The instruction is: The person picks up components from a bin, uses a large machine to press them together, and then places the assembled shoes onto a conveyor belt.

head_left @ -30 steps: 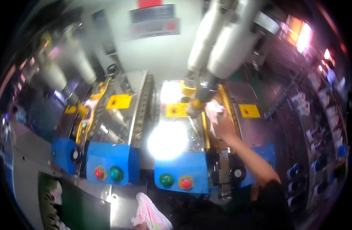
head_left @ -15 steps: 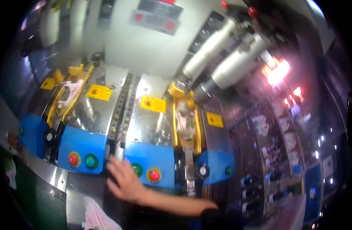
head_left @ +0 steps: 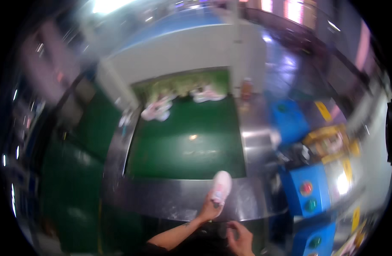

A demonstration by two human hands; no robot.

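Note:
My left hand (head_left: 210, 210) grips a pale pink and white shoe (head_left: 222, 187) by its heel end, its toe pointing away over the near metal ledge. To its right and closer to me, my right hand (head_left: 240, 240) is loosely bent with fingers apart and nothing visible in it. Farther off, on the green conveyor belt (head_left: 191, 147), lie more pink and white shoes, one group at the left (head_left: 158, 109) and one at the right (head_left: 208, 94). Motion blur softens their details.
On the right stand machine stations with a blue control box (head_left: 306, 190) bearing red and green buttons, and a yellow holder (head_left: 328, 143). A metal frame (head_left: 255, 136) borders the belt. A whitish tunnel housing (head_left: 183, 53) spans its far end. A bottle-like brown item (head_left: 246, 88) stands beside it.
My view has swung left from the machine's front to the conveyor. The right hand has left the button boxes. The left hand now shows, with a shoe in it.

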